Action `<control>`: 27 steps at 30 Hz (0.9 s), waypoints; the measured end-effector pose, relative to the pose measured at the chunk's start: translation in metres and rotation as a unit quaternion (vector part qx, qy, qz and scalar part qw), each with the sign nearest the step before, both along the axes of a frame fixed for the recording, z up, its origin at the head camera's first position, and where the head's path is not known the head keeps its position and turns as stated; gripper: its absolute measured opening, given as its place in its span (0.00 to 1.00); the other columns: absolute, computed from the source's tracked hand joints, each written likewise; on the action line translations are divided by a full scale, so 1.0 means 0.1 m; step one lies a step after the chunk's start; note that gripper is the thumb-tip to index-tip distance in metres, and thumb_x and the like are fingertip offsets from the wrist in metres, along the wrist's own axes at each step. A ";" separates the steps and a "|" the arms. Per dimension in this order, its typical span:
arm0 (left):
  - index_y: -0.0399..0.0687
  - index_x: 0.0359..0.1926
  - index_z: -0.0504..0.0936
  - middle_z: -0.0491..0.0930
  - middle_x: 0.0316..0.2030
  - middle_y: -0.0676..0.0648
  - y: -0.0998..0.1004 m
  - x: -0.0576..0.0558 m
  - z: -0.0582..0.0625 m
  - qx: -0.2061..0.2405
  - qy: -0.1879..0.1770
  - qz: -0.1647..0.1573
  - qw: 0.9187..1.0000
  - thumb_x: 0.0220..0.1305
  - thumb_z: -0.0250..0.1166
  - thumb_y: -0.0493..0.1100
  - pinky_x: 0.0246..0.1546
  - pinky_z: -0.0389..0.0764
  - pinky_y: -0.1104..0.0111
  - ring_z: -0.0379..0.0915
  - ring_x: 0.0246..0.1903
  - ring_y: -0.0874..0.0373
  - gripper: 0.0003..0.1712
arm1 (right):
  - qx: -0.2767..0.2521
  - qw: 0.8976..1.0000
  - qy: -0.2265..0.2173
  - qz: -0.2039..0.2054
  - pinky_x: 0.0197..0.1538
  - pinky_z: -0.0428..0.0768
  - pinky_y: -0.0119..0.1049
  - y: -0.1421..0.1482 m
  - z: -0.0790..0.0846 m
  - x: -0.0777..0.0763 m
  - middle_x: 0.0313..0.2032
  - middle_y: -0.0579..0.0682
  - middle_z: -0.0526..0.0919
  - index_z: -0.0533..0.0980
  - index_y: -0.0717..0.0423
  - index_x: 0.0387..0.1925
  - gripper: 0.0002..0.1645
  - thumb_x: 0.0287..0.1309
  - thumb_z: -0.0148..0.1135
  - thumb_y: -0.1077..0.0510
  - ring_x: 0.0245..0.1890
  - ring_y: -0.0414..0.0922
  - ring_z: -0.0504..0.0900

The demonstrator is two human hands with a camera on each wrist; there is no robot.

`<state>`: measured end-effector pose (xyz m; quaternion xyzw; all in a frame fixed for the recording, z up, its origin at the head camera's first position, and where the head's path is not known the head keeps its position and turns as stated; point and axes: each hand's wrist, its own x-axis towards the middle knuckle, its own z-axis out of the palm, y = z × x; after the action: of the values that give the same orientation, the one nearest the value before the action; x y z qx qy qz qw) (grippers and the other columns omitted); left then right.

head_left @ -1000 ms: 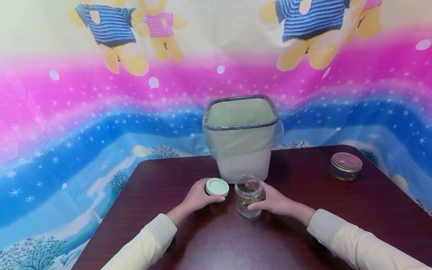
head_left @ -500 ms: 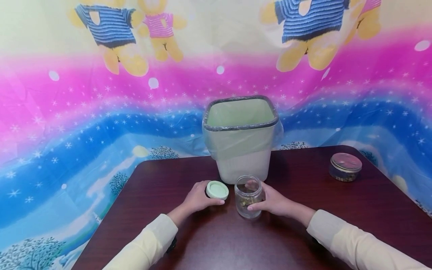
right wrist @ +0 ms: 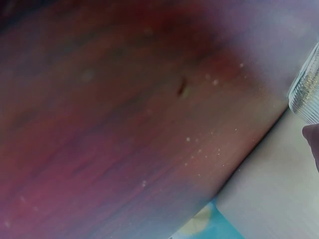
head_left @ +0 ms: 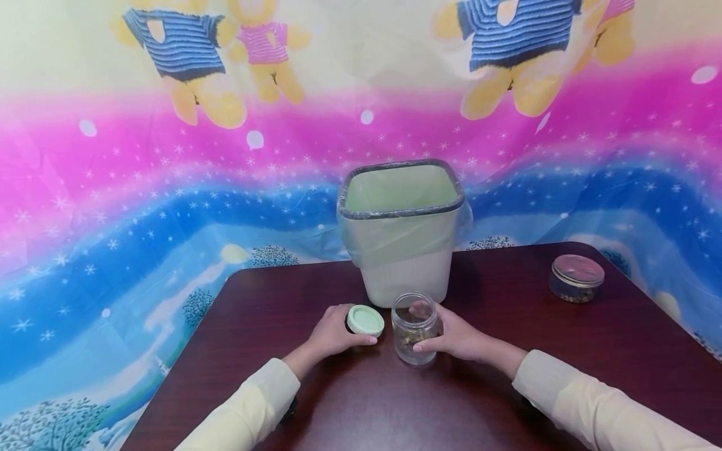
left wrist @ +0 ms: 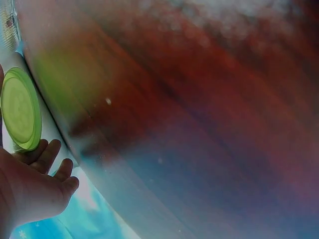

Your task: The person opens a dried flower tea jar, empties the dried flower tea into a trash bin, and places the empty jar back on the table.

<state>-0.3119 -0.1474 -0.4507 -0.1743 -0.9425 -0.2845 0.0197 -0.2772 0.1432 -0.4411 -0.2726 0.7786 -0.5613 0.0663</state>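
Note:
My left hand (head_left: 335, 332) holds a pale green round lid (head_left: 366, 321) between thumb and fingers, tilted with its recessed face toward me. In the left wrist view the lid (left wrist: 21, 109) shows at the left edge, pinched above the other, spread fingers (left wrist: 47, 154). Just right of it my right hand (head_left: 459, 335) grips an uncovered clear glass jar (head_left: 414, 354), thumb in front and fingers behind the glass. Some yellowish-brown dried bits lie inside the jar. Only the ribbed base of the jar (right wrist: 308, 97) and a fingertip enter the right wrist view.
A white bin (head_left: 406, 275) with a clear liner and dark rim stands right behind the jar. Toward the back right of the dark wooden table (head_left: 361, 407) sits a round tin-lidded container (head_left: 576, 280). A printed cloth (head_left: 282, 150) hangs behind the table.
The lid in my left hand has tilted further toward me and dropped slightly, then shifted a little to the right. My right hand and the jar stay in place.

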 end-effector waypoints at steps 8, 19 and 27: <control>0.43 0.61 0.73 0.76 0.52 0.46 -0.01 -0.01 -0.02 -0.023 -0.002 -0.010 1.000 0.41 0.74 0.70 0.51 0.72 0.55 0.67 0.54 0.50 0.52 | -0.007 1.000 0.000 0.005 0.56 0.69 0.31 0.00 0.00 0.00 0.63 0.65 0.68 0.60 0.70 0.65 0.45 0.50 0.74 0.63 0.64 0.59 0.65; 0.47 0.60 0.74 0.77 0.52 0.48 -0.03 -0.04 -0.02 -0.043 0.006 -0.017 0.999 0.39 0.75 0.70 0.50 0.72 0.55 0.67 0.53 0.50 0.51 | -0.003 1.000 0.000 0.004 0.56 0.71 0.36 -0.01 0.01 0.01 0.62 0.65 0.68 0.60 0.70 0.65 0.45 0.50 0.74 0.63 0.64 0.59 0.65; 0.44 0.61 0.73 0.75 0.55 0.45 -0.05 -0.05 -0.03 -0.049 -0.001 -0.013 0.999 0.40 0.75 0.69 0.54 0.71 0.53 0.65 0.58 0.46 0.52 | -0.011 1.000 -0.011 0.009 0.56 0.71 0.34 0.00 0.00 0.00 0.63 0.66 0.67 0.60 0.70 0.65 0.44 0.50 0.73 0.64 0.64 0.59 0.65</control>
<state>-0.3168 -0.1521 -0.4539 -0.1873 -0.9530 -0.2382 0.0062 -0.2769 0.1428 -0.4413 -0.2745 0.7688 -0.5724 0.0767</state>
